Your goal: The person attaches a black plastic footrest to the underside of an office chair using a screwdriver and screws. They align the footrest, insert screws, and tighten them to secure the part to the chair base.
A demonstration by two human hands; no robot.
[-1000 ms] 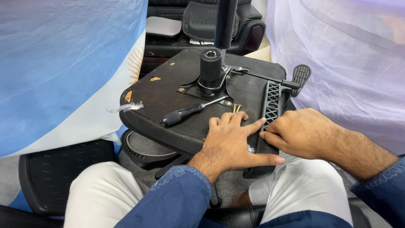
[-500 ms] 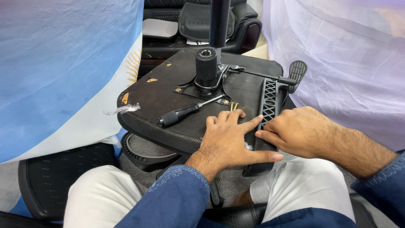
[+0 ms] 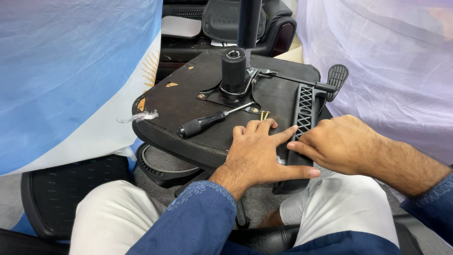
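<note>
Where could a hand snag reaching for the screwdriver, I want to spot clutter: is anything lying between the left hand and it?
Nothing visible does. The screwdriver lies bare on the upturned chair seat, just beyond the left hand. The brass screws sit off to the side, near its tip.

Single head view, looking down, close.

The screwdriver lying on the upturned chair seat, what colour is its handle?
Black, with a silver metal shaft; the black-handled screwdriver shows best in the head view.
</note>
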